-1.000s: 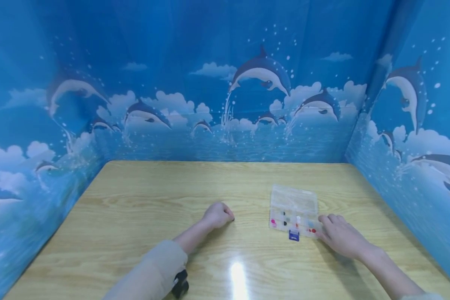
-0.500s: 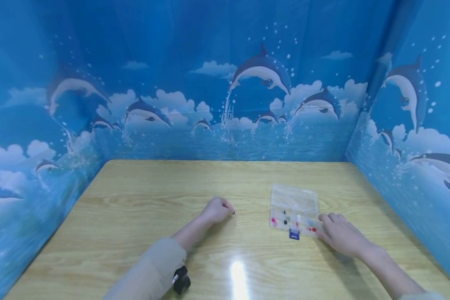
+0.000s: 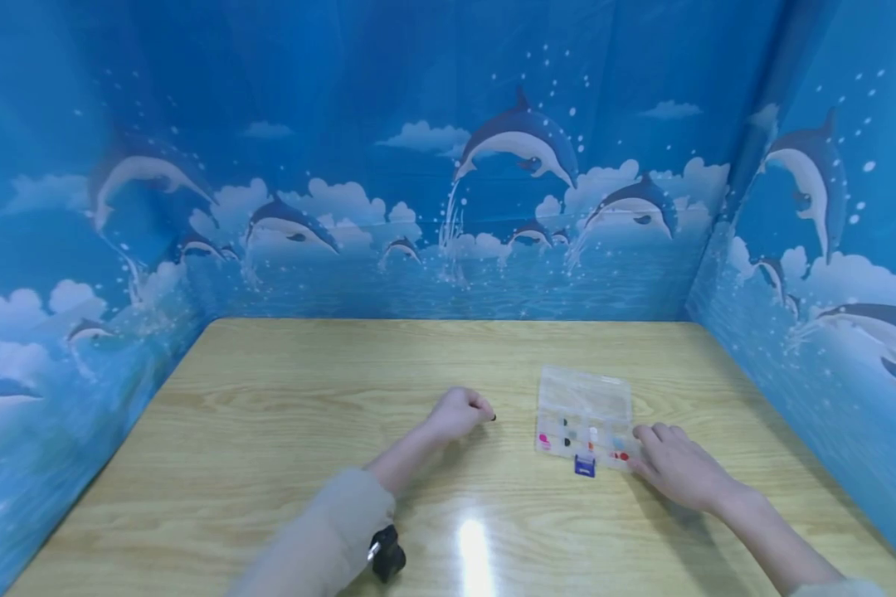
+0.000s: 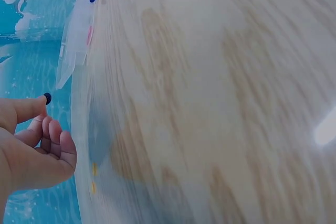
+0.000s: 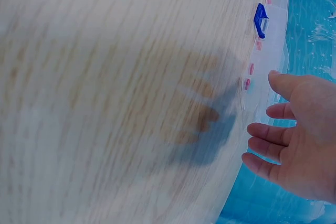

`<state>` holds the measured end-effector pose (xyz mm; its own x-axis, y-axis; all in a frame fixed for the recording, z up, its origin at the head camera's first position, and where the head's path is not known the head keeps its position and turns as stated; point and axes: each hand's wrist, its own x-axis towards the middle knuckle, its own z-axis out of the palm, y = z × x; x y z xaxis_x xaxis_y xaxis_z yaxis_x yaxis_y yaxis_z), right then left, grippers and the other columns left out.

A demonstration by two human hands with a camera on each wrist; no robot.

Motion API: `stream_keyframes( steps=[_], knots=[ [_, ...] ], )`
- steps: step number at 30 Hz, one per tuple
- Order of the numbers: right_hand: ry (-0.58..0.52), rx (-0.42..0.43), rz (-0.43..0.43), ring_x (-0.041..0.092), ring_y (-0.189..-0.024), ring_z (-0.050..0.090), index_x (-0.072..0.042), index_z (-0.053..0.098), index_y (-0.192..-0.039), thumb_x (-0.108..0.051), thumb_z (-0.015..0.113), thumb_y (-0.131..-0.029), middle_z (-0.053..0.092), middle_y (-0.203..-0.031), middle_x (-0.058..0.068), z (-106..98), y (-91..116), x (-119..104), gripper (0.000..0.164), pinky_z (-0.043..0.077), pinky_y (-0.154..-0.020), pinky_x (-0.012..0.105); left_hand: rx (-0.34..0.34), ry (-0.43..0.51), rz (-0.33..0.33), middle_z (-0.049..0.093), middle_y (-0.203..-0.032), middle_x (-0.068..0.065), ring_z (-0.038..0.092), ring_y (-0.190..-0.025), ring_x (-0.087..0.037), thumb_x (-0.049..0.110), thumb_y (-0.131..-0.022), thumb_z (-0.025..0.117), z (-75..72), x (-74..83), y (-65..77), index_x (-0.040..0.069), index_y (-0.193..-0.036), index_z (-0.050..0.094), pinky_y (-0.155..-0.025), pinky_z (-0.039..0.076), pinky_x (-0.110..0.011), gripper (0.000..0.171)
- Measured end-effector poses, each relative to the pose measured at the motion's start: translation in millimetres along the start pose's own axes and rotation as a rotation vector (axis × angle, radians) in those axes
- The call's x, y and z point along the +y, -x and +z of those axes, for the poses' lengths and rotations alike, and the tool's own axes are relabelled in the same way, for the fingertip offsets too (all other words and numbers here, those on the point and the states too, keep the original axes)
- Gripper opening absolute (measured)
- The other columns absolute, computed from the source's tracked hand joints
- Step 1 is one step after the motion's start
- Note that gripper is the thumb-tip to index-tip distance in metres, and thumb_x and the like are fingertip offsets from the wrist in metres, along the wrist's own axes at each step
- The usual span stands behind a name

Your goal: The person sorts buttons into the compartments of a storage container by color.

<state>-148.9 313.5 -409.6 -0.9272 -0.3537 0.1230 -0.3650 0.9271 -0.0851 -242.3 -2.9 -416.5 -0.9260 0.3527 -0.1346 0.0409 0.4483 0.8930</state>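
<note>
My left hand (image 3: 455, 414) pinches a small round black piece (image 4: 48, 98) between thumb and forefinger, above the table and left of the box. The piece looks like a button or bead; its exact kind is hard to tell. A clear plastic compartment box (image 3: 585, 396) lies with its lid raised, small red, pink, black and white pieces in its compartments. On its front edge is a blue clasp (image 3: 585, 466). At the box's right side rests my right hand (image 3: 679, 468), fingers loosely bent and nothing held; in the right wrist view its thumb (image 5: 281, 83) is by the box.
The box stands on a wood-grain table (image 3: 306, 365). Blue dolphin-print curtains (image 3: 418, 166) close off the back and both sides. A black device (image 3: 387, 554) is strapped at the left sleeve. Light glares off the table's front (image 3: 474, 551).
My left hand, holding the black piece, has moved right toward the box and slightly away from me. My right hand and the box stay in place.
</note>
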Motion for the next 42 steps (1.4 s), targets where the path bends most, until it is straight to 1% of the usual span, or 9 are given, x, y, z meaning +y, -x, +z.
stream_keyframes(
  steps=[8, 13, 17, 23, 29, 36, 38, 42],
  knots=[
    [-0.004, -0.009, 0.008, 0.038, -0.094, 0.053, 0.009, 0.051, -0.113, -0.019, 0.065, -0.085, 0.057, -0.101, 0.021, -0.1, 0.5, 0.1, 0.042, 0.044, -0.081, 0.05, -0.023, 0.007, 0.014, 0.062, -0.086, 0.0, 0.051, -0.075, -0.013, 0.01, -0.086, 0.063, 15.9, 10.6, -5.4, 0.007, -0.081, 0.066, -0.063, 0.042, -0.027, 0.007],
    [-0.003, -0.007, -0.001, 0.038, -0.094, 0.053, 0.009, 0.051, -0.113, -0.019, 0.065, -0.085, 0.057, -0.101, 0.021, 0.2, 0.5, -0.2, 0.041, 0.044, -0.083, 0.05, -0.031, 0.016, 0.03, 0.061, -0.082, 0.0, 0.049, -0.069, -0.012, 0.008, -0.084, 0.064, 27.8, 16.1, -8.5, 0.005, -0.079, 0.066, -0.059, 0.04, -0.024, 0.006],
    [-0.005, -0.01, 0.003, 0.038, -0.094, 0.053, 0.009, 0.051, -0.113, -0.018, 0.064, -0.085, 0.057, -0.101, 0.022, 0.0, 1.0, -0.9, 0.041, 0.044, -0.082, 0.05, -0.033, 0.03, 0.043, 0.06, -0.081, 0.001, 0.049, -0.068, -0.011, 0.008, -0.083, 0.065, 36.2, 20.4, -11.1, 0.004, -0.08, 0.065, -0.058, 0.041, -0.022, 0.005],
    [-0.004, -0.02, 0.013, 0.039, -0.095, 0.053, 0.007, 0.051, -0.113, -0.02, 0.065, -0.085, 0.057, -0.103, 0.022, -0.3, 0.7, -1.5, 0.041, 0.044, -0.082, 0.05, -0.048, 0.015, 0.074, 0.06, -0.08, 0.002, 0.05, -0.068, -0.01, 0.007, -0.084, 0.064, 44.9, 28.4, -12.4, 0.006, -0.081, 0.065, -0.057, 0.042, -0.021, 0.004],
    [-0.002, -0.008, 0.002, 0.038, -0.094, 0.054, 0.008, 0.051, -0.113, -0.019, 0.065, -0.085, 0.057, -0.101, 0.021, -0.8, -0.7, -1.0, 0.042, 0.045, -0.081, 0.05, -0.056, 0.019, 0.103, 0.062, -0.08, 0.002, 0.052, -0.069, -0.01, 0.007, -0.084, 0.064, 53.3, 33.9, -15.5, 0.005, -0.081, 0.066, -0.058, 0.043, -0.022, 0.004],
    [0.006, 0.002, -0.009, 0.038, -0.092, 0.054, 0.009, 0.052, -0.112, -0.019, 0.065, -0.084, 0.057, -0.099, 0.021, -1.0, -1.0, -0.9, 0.042, 0.045, -0.08, 0.05, -0.049, 0.02, 0.095, 0.062, -0.079, 0.003, 0.053, -0.072, -0.008, 0.007, -0.082, 0.066, 63.7, 40.6, -17.7, 0.004, -0.084, 0.067, -0.065, 0.046, -0.021, 0.004],
    [0.004, 0.001, -0.007, 0.038, -0.093, 0.053, 0.009, 0.052, -0.112, -0.019, 0.065, -0.084, 0.057, -0.099, 0.021, -1.3, -0.9, -1.3, 0.041, 0.044, -0.08, 0.05, -0.047, 0.012, 0.1, 0.062, -0.078, 0.004, 0.053, -0.072, -0.007, 0.006, -0.082, 0.066, 66.9, 43.1, -17.6, 0.005, -0.083, 0.068, -0.065, 0.045, -0.02, 0.003],
    [-0.002, -0.002, -0.001, 0.038, -0.093, 0.053, 0.009, 0.052, -0.112, -0.019, 0.065, -0.085, 0.057, -0.099, 0.021, -2.1, -0.3, -2.2, 0.041, 0.044, -0.081, 0.051, -0.049, -0.01, 0.105, 0.061, -0.076, 0.004, 0.051, -0.068, -0.006, 0.005, -0.082, 0.065, 73.6, 48.0, -16.4, 0.007, -0.079, 0.068, -0.06, 0.044, -0.019, 0.004]
  ],
)
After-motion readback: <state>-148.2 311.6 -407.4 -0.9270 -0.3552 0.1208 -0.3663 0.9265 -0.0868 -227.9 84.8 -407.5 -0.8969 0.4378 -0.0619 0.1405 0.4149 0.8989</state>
